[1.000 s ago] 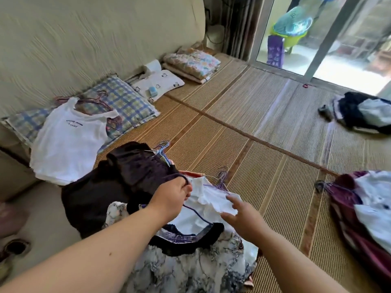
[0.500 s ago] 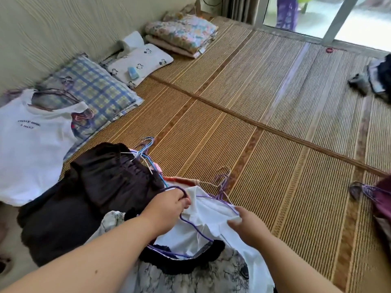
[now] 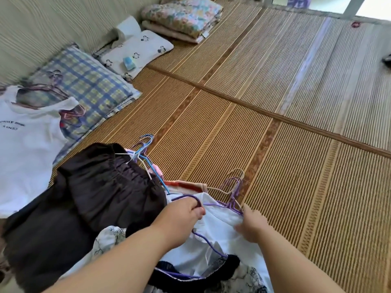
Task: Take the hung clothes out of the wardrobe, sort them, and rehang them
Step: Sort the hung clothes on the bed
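A heap of clothes on hangers lies on the straw mat at the lower left. My left hand (image 3: 181, 216) grips the hook of a purple wire hanger (image 3: 208, 244) that lies on a white garment (image 3: 220, 227). My right hand (image 3: 251, 224) pinches the white garment's edge beside a bunch of purple hanger hooks (image 3: 233, 187). A dark brown garment (image 3: 101, 187) with blue and white hangers (image 3: 143, 149) lies left of my hands. A floral printed garment (image 3: 245, 278) with a black trim lies under my forearms.
A white T-shirt (image 3: 23, 149) on a hanger rests on a plaid pillow (image 3: 88, 85) at the left. A penguin-print pillow (image 3: 137, 49) and a folded floral quilt (image 3: 184, 15) lie by the wall. The straw mat (image 3: 275, 102) stretches to the right.
The view has tilted down and closer to the heap. My right hand has moved up along the white garment toward the purple hooks. My left hand keeps its hold on the purple hanger.
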{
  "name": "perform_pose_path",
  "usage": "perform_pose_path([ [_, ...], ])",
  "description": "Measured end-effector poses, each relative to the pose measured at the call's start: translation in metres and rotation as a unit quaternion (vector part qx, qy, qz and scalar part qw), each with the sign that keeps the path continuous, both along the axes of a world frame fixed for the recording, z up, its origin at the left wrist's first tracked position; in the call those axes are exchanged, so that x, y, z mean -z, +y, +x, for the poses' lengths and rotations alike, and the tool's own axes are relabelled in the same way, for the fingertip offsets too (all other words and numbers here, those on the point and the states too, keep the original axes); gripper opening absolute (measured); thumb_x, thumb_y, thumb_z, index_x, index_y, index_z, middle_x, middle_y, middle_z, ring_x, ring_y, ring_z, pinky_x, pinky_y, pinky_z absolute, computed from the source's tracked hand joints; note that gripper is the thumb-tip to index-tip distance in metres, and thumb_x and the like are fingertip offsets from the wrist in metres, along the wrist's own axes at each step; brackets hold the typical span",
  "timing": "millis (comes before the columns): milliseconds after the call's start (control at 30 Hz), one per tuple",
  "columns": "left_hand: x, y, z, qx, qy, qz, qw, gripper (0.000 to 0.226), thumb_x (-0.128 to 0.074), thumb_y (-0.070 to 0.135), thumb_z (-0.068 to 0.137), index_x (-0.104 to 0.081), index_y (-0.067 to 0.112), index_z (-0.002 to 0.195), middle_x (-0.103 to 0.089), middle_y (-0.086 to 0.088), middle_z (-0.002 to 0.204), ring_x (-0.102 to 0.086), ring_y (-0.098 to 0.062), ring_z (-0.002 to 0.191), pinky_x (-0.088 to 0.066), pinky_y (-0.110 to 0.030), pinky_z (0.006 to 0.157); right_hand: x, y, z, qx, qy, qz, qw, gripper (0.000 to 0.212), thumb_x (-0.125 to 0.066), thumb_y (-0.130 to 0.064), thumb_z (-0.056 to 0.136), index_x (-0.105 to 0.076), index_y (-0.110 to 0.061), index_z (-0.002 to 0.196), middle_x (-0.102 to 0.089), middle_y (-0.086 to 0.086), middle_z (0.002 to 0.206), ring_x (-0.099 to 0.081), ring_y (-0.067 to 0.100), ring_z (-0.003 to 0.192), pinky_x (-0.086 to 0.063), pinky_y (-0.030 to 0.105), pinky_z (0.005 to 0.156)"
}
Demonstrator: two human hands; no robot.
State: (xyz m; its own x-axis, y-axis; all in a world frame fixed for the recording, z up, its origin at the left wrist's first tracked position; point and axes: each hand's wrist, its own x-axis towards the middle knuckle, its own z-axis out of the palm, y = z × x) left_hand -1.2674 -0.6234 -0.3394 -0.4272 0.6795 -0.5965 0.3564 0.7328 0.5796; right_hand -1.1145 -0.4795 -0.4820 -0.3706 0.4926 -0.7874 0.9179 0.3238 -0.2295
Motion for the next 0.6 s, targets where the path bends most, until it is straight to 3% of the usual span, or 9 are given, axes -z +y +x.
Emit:
perform_pose_path([
  [100,0.001,-0.003,0.002,-0.004,-0.002,0.002,1.000,0.020,-0.049,0.026,0.094,-0.057,0.027,0.076,-0.066,0.011,0.086,-0.062,-0.010,0.086,-0.049,-0.034,0.086,0.002,0.004,0.003,-0.046,-0.018,-0.037,0.998,0.035,-0.058,-0.041,0.084,-0.049,-0.022,0.112,-0.057,0.006,0.119,-0.052,0.027,0.109,-0.042,0.036,0.094],
  [167,-0.002,-0.006,0.003,-0.002,-0.005,0.000,1.000,0.019,-0.049,0.026,0.095,-0.059,0.026,0.079,-0.067,0.006,0.089,-0.062,-0.013,0.087,-0.049,-0.036,0.086,-0.003,0.003,0.005,-0.036,0.023,-0.089,0.995,0.021,-0.059,-0.031,0.086,-0.053,-0.018,0.100,-0.060,0.007,0.111,-0.056,0.019,0.097,-0.041,0.024,0.076],
  [267,-0.009,-0.012,0.006,-0.002,-0.005,0.007,1.000,0.018,-0.050,0.026,0.094,-0.061,0.025,0.079,-0.067,0.004,0.088,-0.061,-0.014,0.086,-0.048,-0.035,0.086,-0.023,-0.003,0.005,0.011,0.105,-0.120,0.987,0.012,-0.063,-0.029,0.086,-0.054,-0.020,0.088,-0.059,-0.004,0.089,-0.053,0.010,0.078,-0.036,0.018,0.056],
  [467,-0.043,-0.023,0.015,-0.026,-0.009,0.015,0.999,0.019,-0.054,0.028,0.093,-0.058,0.028,0.075,-0.064,0.007,0.085,-0.059,-0.013,0.087,-0.046,-0.030,0.085,-0.086,-0.041,0.011,0.049,0.233,-0.094,0.967,0.022,-0.063,-0.042,0.086,-0.060,-0.020,0.086,-0.063,-0.004,0.078,-0.054,0.008,0.066,-0.041,0.023,0.059],
  [600,-0.076,-0.039,0.025,-0.008,-0.005,0.019,1.000,0.009,-0.058,0.026,0.092,-0.067,0.028,0.094,-0.068,0.008,0.102,-0.059,-0.009,0.100,-0.045,-0.026,0.093,-0.123,-0.073,0.023,0.056,0.246,-0.067,0.965,0.023,-0.063,-0.045,0.085,-0.062,-0.022,0.082,-0.067,-0.004,0.076,-0.061,0.010,0.066,-0.048,0.026,0.063],
])
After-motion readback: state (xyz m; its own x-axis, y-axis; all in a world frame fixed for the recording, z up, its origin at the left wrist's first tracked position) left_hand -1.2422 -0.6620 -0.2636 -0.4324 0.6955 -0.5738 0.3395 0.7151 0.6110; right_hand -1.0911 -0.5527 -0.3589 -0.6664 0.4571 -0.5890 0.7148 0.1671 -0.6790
